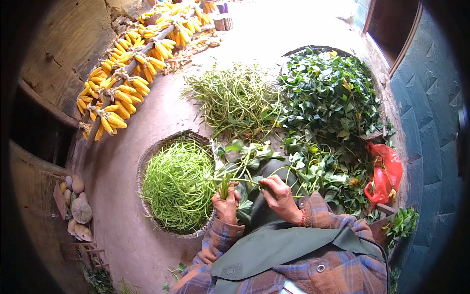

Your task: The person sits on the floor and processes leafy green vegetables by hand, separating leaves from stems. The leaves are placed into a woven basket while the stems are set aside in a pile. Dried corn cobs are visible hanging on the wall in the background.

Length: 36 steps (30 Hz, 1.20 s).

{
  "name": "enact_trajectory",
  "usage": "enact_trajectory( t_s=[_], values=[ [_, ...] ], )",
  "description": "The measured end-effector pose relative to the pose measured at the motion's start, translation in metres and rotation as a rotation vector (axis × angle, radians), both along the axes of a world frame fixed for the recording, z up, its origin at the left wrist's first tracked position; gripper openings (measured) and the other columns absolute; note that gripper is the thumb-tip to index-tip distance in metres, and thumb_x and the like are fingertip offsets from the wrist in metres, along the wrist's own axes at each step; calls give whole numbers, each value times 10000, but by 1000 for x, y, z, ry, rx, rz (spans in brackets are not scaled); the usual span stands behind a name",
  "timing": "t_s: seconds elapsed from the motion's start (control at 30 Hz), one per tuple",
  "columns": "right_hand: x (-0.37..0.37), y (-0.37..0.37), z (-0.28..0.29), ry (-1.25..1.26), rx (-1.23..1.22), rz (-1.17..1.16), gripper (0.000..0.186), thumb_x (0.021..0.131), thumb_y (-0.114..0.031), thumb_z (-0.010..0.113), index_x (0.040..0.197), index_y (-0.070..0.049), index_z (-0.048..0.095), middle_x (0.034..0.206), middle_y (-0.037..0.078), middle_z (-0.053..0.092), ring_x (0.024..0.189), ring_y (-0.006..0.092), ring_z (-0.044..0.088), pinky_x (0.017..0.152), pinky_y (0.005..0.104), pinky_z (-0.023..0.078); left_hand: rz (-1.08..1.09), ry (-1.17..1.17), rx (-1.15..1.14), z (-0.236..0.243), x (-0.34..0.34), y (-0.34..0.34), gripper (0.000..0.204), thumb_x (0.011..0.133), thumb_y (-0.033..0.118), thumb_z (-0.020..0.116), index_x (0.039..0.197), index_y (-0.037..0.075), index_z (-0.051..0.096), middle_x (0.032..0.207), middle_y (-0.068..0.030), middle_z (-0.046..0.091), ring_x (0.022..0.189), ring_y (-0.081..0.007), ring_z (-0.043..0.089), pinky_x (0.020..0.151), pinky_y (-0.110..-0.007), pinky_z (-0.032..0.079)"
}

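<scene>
My left hand [226, 206] is closed around a small bunch of green stems [224, 187], just right of the round woven basket [140, 183]. Cut slender green stems [176, 183] fill that basket. My right hand [280, 195], with a red bracelet at the wrist, pinches a leafy green vine [254, 159]. The vine's stalks stretch between my two hands, and its leaves rest over my lap. A dark green apron [274, 255] covers my front.
Beyond the basket lies a heap of stripped vines [235, 98]. A large pile of leafy vines [328, 93] stands at the far right, with a red plastic bag [384, 174] beside it. Yellow corn cobs [117, 100] hang on a pole at the left, and squashes [82, 210] sit by the wall.
</scene>
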State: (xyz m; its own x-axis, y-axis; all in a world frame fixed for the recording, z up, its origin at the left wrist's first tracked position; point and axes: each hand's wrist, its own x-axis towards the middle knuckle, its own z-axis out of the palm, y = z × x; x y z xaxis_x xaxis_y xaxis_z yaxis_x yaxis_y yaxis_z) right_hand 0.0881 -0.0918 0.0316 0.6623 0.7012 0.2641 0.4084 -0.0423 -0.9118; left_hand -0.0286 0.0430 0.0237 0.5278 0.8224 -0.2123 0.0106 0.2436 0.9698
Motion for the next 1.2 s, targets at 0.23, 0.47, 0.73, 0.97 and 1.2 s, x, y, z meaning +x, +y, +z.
enact_trajectory(
  t_s=[0.23, 0.47, 0.73, 0.97, 1.2],
  values=[
    [-1, -12, 9, -190, -66, 286, 411, 827, -46, 682, 1211, 28, 558, 1109, 206, 557, 958, 384, 617, 802, 404, 537, 52, -37, 40, -10, 27, -3, 146, 850, 120, 772, 914, 42, 667, 783, -48, 693, 544, -66, 526, 491, -208, 414],
    [34, -15, 24, -530, -38, 245, 245, 773, -44, 698, 1013, -49, 653, 950, 107, 640, 863, 290, 641, 721, 388, 543, -21, -113, -35, -3, 31, -3, 101, 901, 150, 719, 922, 66, 667, 798, -52, 703, 501, -31, 452, 462, -187, 352],
    [91, -35, 48, -566, 52, -362, 182, 765, 15, 711, 943, -14, 687, 853, 108, 624, 795, 292, 599, 691, 381, 498, -46, -153, -64, 5, 26, -4, 73, 920, 122, 690, 942, 69, 644, 795, -52, 687, 519, -32, 455, 471, -185, 354],
    [91, -43, 47, -686, 78, -200, 125, 746, -49, 723, 846, -54, 648, 779, 56, 600, 746, 251, 563, 677, 369, 462, -45, -173, -88, 8, 27, -5, 51, 921, 113, 682, 940, 75, 654, 779, -49, 681, 504, -31, 443, 462, -183, 335],
    [128, -59, 13, -516, -204, -461, 131, 835, -121, 670, 934, -37, 685, 866, 116, 636, 859, 294, 594, 769, 414, 484, -35, -131, -185, 7, 24, -4, 63, 939, 125, 651, 899, 77, 647, 742, -19, 659, 469, -24, 415, 426, -185, 290]
  ],
)
